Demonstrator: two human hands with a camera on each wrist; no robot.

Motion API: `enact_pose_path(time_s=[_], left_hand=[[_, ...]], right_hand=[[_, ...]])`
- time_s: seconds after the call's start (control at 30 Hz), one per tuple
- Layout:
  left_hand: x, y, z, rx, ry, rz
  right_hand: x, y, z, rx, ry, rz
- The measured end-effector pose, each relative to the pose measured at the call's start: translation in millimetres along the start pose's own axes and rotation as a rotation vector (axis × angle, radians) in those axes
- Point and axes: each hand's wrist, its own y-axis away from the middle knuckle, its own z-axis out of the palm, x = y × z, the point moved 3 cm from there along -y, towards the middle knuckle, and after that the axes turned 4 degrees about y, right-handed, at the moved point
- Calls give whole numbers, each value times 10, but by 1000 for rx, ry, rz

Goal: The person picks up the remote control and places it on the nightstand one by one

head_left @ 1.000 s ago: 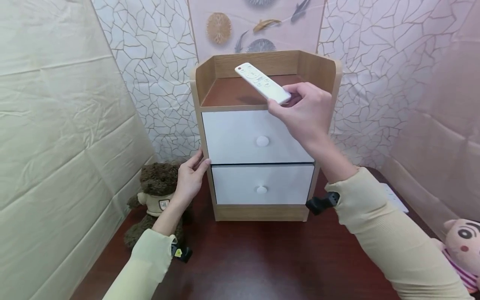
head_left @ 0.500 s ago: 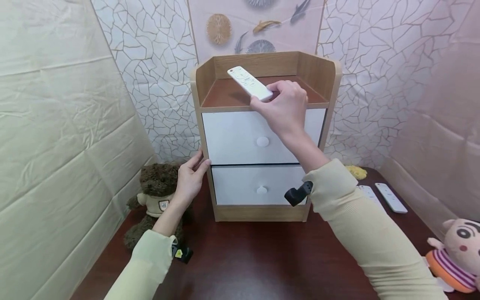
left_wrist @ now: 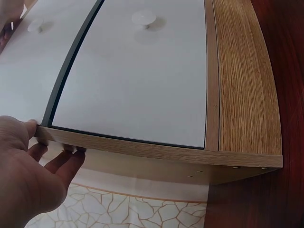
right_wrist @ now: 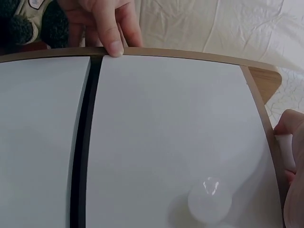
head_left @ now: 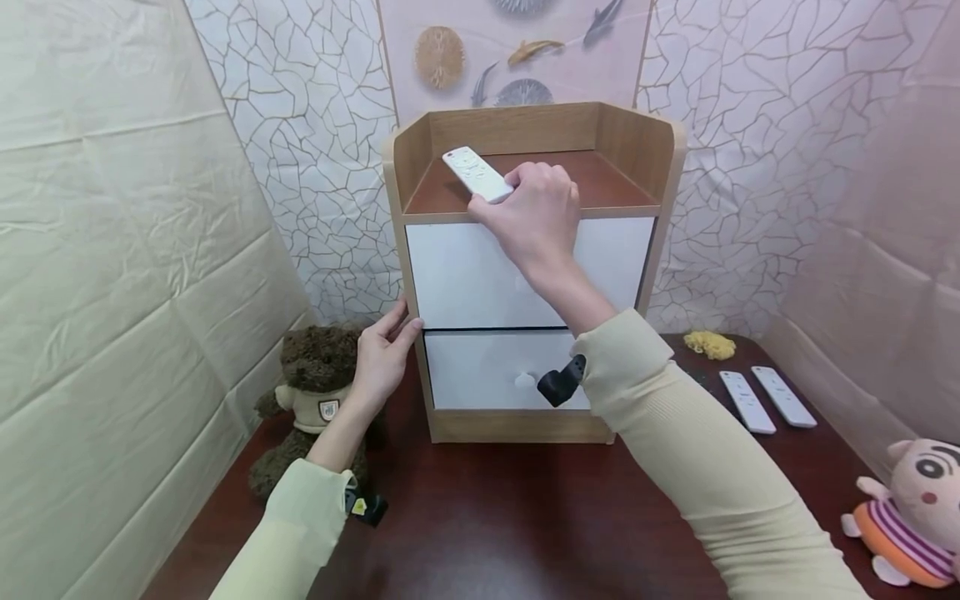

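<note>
My right hand (head_left: 536,212) pinches the near end of a white remote control (head_left: 476,173), thumb on its left side. The remote slants over the left part of the cabinet's brown top shelf (head_left: 600,179); whether it touches the shelf I cannot tell. My left hand (head_left: 382,354) holds the left edge of the small drawer cabinet (head_left: 521,425). In the left wrist view, the thumb of the left hand (left_wrist: 28,175) lies on the front edge and the fingers are against the outer side. Both white drawers are closed. The right hand and wrist hide the upper knob in the head view.
A brown teddy bear (head_left: 318,367) sits left of the cabinet. On the right lie two white remotes (head_left: 747,402) side by side and a yellow fluffy object (head_left: 709,344). A pink plush toy (head_left: 911,508) is at the right edge. Raised wooden sides border the top shelf.
My right hand has carried the remote left and slightly down, lower over the shelf. The remotes and yellow object on the right came out from behind the arm. My left hand stays put.
</note>
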Motion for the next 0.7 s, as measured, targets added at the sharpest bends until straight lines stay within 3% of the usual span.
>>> enact_pose_path(time_s=[0.27,0.5,0.7], left_hand=[[6,-4,9,-2,20,-4],[1,-3,3,-2,21,9],[9,-4,-2,5,12,17]], right_hand=[[-94,-108,81,-71,146,69],[-139,-133,113,-93,174,103],[-155,-143,98,-160,176,102]])
